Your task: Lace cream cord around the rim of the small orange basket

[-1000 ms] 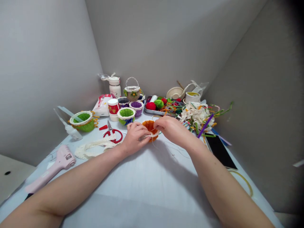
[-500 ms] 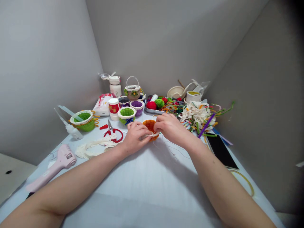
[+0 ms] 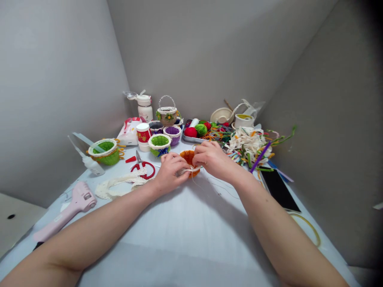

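A small orange woven basket [image 3: 186,156] sits between my hands at the middle of the table. Along its near rim runs a strip of white lace trim [image 3: 195,169]. My left hand [image 3: 171,169] is closed on the basket's left side, thumb pressing the trim against the rim. Over the basket's right side, my right hand [image 3: 212,160] has its fingers pinched together and dipping toward the inside; what lies between the fingertips is hidden. A thin thread [image 3: 223,186] trails from the rim across the table to the right.
Red-handled scissors [image 3: 143,170], loose lace [image 3: 109,187] and a pink glue gun [image 3: 78,198] lie to the left. Behind stand a green basket [image 3: 159,150] and a metal tray [image 3: 194,139] of yarn. On the right are a trimmings pile [image 3: 249,143] and a black phone [image 3: 278,189].
My right hand has shifted very slightly left and up at the basket's rim. The loose thread below it has moved a little. My left hand stays in place.
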